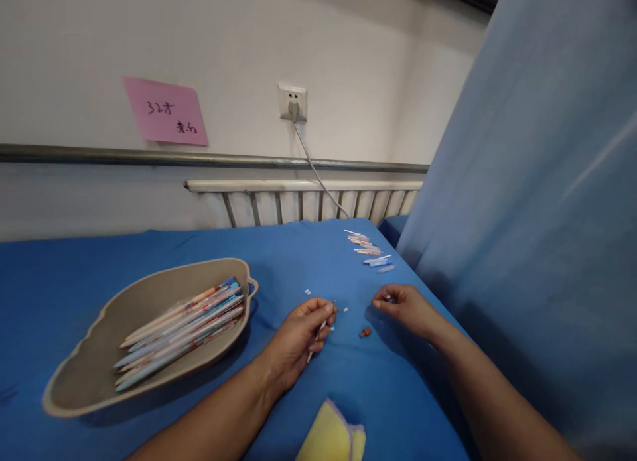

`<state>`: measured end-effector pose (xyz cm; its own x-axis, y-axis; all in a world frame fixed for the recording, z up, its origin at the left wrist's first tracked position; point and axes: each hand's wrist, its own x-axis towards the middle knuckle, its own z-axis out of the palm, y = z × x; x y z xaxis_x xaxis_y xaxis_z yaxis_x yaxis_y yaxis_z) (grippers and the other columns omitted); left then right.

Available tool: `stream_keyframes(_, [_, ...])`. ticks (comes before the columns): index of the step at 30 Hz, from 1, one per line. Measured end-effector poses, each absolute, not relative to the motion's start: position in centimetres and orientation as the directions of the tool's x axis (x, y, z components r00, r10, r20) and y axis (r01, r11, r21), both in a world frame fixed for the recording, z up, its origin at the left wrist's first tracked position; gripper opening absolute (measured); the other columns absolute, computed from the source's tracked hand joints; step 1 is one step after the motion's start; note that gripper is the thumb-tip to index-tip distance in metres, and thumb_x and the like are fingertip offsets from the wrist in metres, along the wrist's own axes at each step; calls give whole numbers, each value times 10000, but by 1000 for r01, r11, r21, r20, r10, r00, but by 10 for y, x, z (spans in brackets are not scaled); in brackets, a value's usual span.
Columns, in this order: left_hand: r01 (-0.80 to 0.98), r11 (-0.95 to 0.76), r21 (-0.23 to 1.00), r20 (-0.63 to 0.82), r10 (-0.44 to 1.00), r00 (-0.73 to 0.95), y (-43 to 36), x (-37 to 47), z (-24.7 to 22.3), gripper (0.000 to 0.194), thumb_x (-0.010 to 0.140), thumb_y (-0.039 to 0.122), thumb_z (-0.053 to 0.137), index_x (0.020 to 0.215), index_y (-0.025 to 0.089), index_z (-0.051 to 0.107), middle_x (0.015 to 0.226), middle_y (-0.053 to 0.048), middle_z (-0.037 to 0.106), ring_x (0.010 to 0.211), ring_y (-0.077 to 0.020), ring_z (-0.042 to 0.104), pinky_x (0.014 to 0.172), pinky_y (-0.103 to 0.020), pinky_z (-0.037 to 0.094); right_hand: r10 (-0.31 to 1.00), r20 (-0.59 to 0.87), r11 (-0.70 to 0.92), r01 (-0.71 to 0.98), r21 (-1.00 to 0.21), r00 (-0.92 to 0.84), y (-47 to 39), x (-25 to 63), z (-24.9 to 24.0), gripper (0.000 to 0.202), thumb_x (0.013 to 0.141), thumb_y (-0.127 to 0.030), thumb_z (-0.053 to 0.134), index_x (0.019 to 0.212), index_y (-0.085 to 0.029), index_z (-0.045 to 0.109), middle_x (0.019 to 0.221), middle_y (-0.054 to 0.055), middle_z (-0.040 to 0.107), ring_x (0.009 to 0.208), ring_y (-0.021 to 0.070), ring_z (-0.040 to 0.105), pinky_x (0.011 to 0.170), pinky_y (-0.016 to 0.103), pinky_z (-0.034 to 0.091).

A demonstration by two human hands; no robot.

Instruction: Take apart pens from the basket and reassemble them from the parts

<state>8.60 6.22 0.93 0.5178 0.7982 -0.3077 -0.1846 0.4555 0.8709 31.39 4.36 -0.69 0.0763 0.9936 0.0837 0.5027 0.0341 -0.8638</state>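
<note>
My left hand is closed around a slim white pen-like rod, whose lower end pokes out below the fingers. To its right, my right hand pinches a small, shiny, clear-looking piece, too small to name. Between the hands, a small brown piece and tiny white bits lie on the blue cloth. Left of my left hand stands a beige leaf-shaped tray with several pens in it, some in pale blue and pink.
Slim pen parts lie in rows at the far right, with blue and clear pieces beside them. A yellow cloth is at the near edge. Behind are a bed rail and a plugged-in cable; a blue curtain hangs on the right.
</note>
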Motion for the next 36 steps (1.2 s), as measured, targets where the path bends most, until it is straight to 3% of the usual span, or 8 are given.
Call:
stream_keyframes(6, [-179, 446, 877, -309, 807, 503, 66, 85, 4, 231, 747, 319, 659, 739, 157, 494, 683, 41, 464, 446, -16, 318, 371, -146, 136, 986, 156, 35, 858, -513, 53, 48, 311, -22, 152, 804, -271, 535, 702, -192, 615, 644, 14, 612, 593, 146, 509, 549, 251, 294])
stream_keyframes(10, [-158, 438, 885, -299, 794, 529, 66, 85, 2, 240, 764, 336, 643, 726, 152, 495, 674, 40, 453, 443, -17, 300, 371, -150, 128, 985, 175, 84, 865, -495, 5, 52, 305, -27, 118, 807, -285, 557, 803, -204, 643, 778, 29, 654, 709, 154, 572, 627, 238, 366])
stream_keyframes(13, [-154, 419, 895, -280, 796, 537, 66, 86, 2, 240, 776, 342, 632, 728, 149, 498, 682, 35, 459, 449, -19, 301, 374, -153, 136, 966, 238, 20, 895, -446, 98, 63, 313, -30, 221, 849, -323, 515, 999, -212, 634, 991, 46, 659, 891, 165, 590, 773, 239, 409])
stream_keyframes(15, [-156, 406, 900, -268, 800, 536, 65, 87, 1, 237, 780, 344, 628, 736, 150, 500, 683, 34, 462, 449, -20, 299, 376, -155, 139, 944, 272, -63, 912, -406, 187, 73, 323, -33, 289, 888, -257, 440, 1122, -179, 591, 1159, 85, 609, 1067, 194, 531, 919, 280, 357])
stream_keyframes(18, [-158, 391, 907, -252, 803, 540, 65, 87, 1, 240, 778, 343, 631, 725, 151, 496, 671, 39, 457, 441, -19, 284, 375, -158, 135, 930, 269, -143, 922, -359, 249, 89, 337, -34, 369, 881, -154, 395, 1223, -134, 533, 1318, 122, 503, 1182, 232, 448, 993, 331, 291])
stream_keyframes(23, [-166, 390, 906, -250, 807, 535, 65, 88, -1, 243, 769, 351, 639, 734, 150, 507, 685, 34, 472, 446, -17, 301, 377, -153, 137, 949, 210, -167, 941, -295, 234, 99, 341, -32, 353, 846, -124, 436, 1162, -183, 582, 1217, 105, 570, 1103, 262, 493, 938, 354, 322])
stream_keyframes(29, [-142, 391, 909, -274, 820, 502, 65, 89, -2, 235, 746, 346, 656, 752, 148, 529, 675, 31, 478, 454, -24, 337, 379, -148, 151, 947, 162, -214, 920, -328, 278, 93, 344, -27, 210, 840, -177, 482, 972, -126, 637, 1084, 178, 579, 1029, 298, 524, 881, 382, 349])
stream_keyframes(36, [-126, 349, 929, -248, 837, 488, 64, 90, -3, 246, 740, 361, 654, 735, 150, 528, 664, 36, 492, 448, -26, 345, 384, -151, 184, 895, 191, -233, 785, -574, 404, 83, 334, -8, 177, 869, -200, 452, 960, -121, 581, 974, 155, 623, 931, 256, 581, 836, 365, 394])
